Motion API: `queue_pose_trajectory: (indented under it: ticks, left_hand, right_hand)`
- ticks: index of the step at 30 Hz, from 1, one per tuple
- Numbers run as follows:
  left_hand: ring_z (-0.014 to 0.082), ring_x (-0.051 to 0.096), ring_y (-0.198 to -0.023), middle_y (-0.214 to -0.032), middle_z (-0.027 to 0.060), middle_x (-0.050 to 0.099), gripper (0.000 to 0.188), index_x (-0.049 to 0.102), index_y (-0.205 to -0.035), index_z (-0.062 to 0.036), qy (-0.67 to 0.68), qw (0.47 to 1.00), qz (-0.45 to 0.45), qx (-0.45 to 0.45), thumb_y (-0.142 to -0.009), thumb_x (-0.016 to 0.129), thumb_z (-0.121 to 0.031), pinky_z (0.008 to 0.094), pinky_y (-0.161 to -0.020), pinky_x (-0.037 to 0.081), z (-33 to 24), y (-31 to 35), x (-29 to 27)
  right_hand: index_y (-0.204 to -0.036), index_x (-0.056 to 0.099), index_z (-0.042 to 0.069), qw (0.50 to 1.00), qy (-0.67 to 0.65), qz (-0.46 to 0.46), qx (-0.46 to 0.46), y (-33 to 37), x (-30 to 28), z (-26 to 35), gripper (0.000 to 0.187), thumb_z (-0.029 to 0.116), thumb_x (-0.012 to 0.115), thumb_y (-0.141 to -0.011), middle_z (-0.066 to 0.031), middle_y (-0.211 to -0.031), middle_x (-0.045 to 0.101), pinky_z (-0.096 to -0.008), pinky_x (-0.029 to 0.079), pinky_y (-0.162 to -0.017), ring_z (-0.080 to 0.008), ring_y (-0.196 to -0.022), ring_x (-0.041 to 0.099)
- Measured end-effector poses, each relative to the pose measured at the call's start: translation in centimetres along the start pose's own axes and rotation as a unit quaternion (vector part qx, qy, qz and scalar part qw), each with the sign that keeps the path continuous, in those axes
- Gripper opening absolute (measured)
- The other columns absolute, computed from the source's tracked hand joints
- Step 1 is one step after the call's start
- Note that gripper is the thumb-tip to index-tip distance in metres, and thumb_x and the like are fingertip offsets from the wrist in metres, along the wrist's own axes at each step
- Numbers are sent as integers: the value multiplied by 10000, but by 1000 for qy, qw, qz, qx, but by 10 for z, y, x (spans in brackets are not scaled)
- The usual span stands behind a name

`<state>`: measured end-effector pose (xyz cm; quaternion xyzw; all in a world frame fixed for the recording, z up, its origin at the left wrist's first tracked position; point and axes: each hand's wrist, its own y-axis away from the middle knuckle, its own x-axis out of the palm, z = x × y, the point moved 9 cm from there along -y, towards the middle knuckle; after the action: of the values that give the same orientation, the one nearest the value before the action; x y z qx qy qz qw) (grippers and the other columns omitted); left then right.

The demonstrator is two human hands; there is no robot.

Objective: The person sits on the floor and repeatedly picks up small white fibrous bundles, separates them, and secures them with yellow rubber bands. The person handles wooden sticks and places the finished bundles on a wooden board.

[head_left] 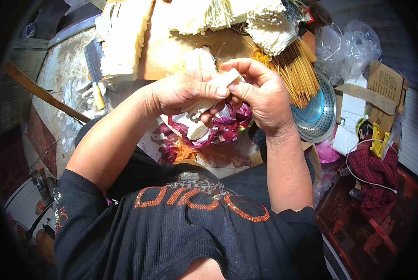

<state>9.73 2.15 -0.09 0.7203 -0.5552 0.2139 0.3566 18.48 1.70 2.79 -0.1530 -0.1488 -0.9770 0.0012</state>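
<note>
A small bunch of enoki mushrooms is held between my two hands, above the near edge of the board. My left hand is closed round its middle, with the pale strands hanging out below the fingers. At the cut end, my right hand grips with thumb and bent fingers. Another pale bunch lies on the board just beyond my hands. Beneath them are purple-red leafy scraps and orange shreds. My palms hide part of the bunch.
Larger enoki bunches lie at the far side, beside wooden skewers resting over a metal colander. A stack of pale sheets and a cleaver are at left. At right stand a cardboard box and plastic bags.
</note>
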Motion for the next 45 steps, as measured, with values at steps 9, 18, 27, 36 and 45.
queue_pose_trajectory:
  ticks: [9,18,27,36,45]
  left_hand:
    - [73,494,-615,-862,15,578,269,575,-1082,-59,-180,979,-100,10,-929,611,-278,203,-531,427,2,-4,-17]
    - [86,538,-778,-896,4,591,254,587,-1066,-51,-76,994,-61,-46,-863,685,-169,234,-681,458,12,1,-14]
    - [111,594,-694,-814,42,617,167,612,-1003,-29,-81,990,-117,16,-902,618,-162,258,-636,496,11,-1,-13]
    - [105,524,-498,-605,19,521,164,572,-812,-36,-42,946,-307,94,-878,636,-172,269,-499,482,-30,15,-50]
    - [111,452,-442,-533,29,484,215,556,-746,-43,-88,940,-311,110,-897,606,-187,252,-451,417,-37,14,-50]
  right_hand:
    - [-1102,590,-57,999,14,-38,22,-3,-4,-10,253,90,623,-899,-67,-880,650,-213,516,-655,-95,-755,612]
    - [-1038,625,-41,994,98,-36,12,1,-3,-4,187,76,625,-893,-31,-825,634,-190,481,-600,-46,-683,568]
    - [-1122,576,-47,998,54,-33,21,-4,-6,-7,282,116,636,-899,-30,-840,625,-185,472,-583,-44,-648,549]
    - [-1198,552,-6,982,49,-182,-26,-6,-67,10,342,203,594,-931,-89,-1002,643,-212,504,-580,-75,-664,614]
    - [-936,702,18,895,359,-262,36,-22,-135,-44,217,169,641,-792,-74,-791,695,-275,507,-626,-147,-651,638]
